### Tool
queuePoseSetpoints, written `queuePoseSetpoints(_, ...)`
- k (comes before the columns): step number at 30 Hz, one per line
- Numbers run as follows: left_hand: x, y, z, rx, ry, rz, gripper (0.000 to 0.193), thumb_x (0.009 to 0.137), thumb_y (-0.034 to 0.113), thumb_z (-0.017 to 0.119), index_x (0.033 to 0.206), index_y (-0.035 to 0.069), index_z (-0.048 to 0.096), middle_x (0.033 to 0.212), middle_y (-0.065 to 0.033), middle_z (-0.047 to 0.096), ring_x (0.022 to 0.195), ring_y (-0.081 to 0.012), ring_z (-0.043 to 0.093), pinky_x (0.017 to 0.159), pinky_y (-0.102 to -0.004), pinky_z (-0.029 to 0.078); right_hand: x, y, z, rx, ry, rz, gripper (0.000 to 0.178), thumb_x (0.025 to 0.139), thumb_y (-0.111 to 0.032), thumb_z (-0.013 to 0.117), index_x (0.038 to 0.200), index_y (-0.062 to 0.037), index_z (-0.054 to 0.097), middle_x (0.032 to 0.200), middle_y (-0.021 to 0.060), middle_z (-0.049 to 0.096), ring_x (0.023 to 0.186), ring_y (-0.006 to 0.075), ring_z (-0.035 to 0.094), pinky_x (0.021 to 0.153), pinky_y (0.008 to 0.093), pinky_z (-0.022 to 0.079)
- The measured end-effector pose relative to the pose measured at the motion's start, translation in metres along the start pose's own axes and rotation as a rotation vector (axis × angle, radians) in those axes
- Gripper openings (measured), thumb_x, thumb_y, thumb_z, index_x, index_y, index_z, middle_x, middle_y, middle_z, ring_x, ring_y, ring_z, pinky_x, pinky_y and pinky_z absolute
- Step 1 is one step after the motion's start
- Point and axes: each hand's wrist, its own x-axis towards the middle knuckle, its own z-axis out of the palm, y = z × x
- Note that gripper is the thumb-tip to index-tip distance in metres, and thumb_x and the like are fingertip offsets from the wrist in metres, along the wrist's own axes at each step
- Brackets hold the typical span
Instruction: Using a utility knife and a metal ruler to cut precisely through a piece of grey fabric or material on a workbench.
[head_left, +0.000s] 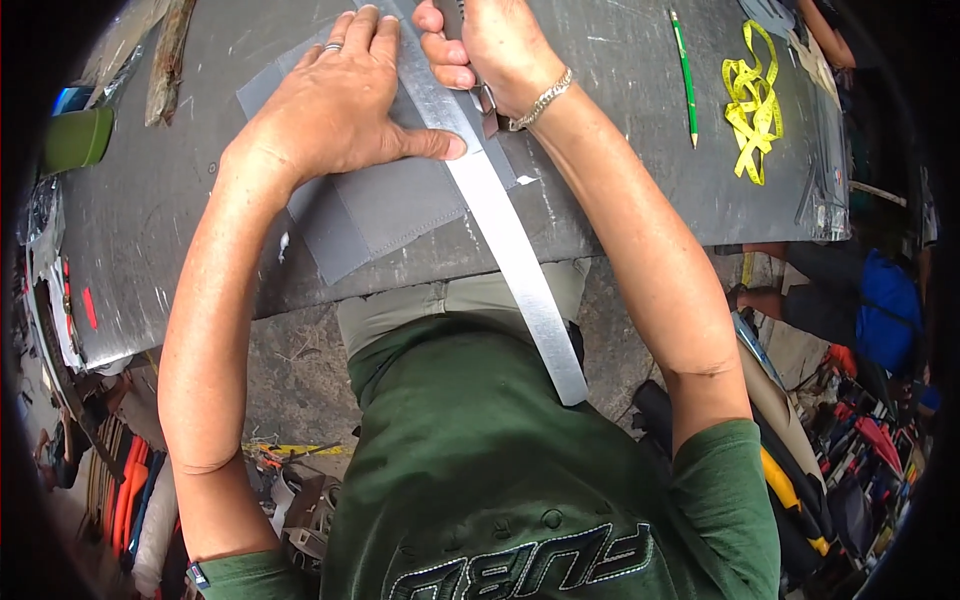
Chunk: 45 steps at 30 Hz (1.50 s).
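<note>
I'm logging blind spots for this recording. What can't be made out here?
In the head view:
- Tool in the right hand: mostly hidden by the fingers.
- Metal strip: far end cut off by the top edge.
- Grey sheet: partly covered by the left hand and strip.
- Lower-right clutter: too small.

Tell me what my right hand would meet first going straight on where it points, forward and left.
Your right hand would probably meet the metal strip first, with your left hand just beyond; height is unclear, so it might pass over.
</note>
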Motion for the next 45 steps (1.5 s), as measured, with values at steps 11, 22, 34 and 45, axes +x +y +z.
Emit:
queuePoseSetpoints(11,-0.003,-0.004,0.008,-0.012,0.031,-0.004,0.130,0.078,0.072,0.075,0.150,-0.022,0.023,0.156,-0.0443,0.026,0.150,-0.0510,0.030,0.125,-0.0456,0.028,-0.007,0.000,0.004,-0.044,0.017,0.056,0.060,0.107,-0.060,0.039,0.077,-0.0101,0.053,0.050,0.0000,0.042,0.034,0.0116,0.036,0.032,0.0285,0.029)
queuePoseSetpoints(22,0.002,0.007,-0.013,-0.034,-0.127,-0.084,0.129,0.078,0.070,0.076,0.151,-0.022,0.023,0.157,-0.0438,0.025,0.150,-0.0504,0.030,0.125,-0.0452,0.028,-0.012,-0.001,0.007,-0.054,-0.019,-0.024,0.057,0.108,-0.058,0.039,0.082,-0.0098,0.053,0.051,-0.0003,0.041,0.035,0.0102,0.035,0.032,0.0272,0.030)
queuePoseSetpoints(34,0.007,-0.008,0.014,-0.082,0.008,0.042,0.116,0.077,0.065,0.080,0.145,-0.018,0.035,0.145,-0.0372,0.042,0.141,-0.0483,0.041,0.120,-0.0467,0.035,0.003,0.018,-0.016,-0.953,0.160,-0.968,0.046,0.102,-0.026,0.059,0.134,0.0058,0.053,0.099,0.0176,0.064,0.075,0.0273,0.064,0.062,0.0374,0.054)
queuePoseSetpoints(45,-0.002,0.003,-0.007,-0.051,0.008,0.038,0.110,0.078,0.063,0.080,0.143,-0.015,0.037,0.139,-0.0338,0.046,0.137,-0.0473,0.044,0.116,-0.0511,0.039,0.004,0.029,-0.008,-1.597,0.248,-1.260,0.051,0.089,-0.001,0.067,0.136,0.0126,0.052,0.138,0.0286,0.058,0.122,0.0433,0.059,0.105,0.0466,0.050)
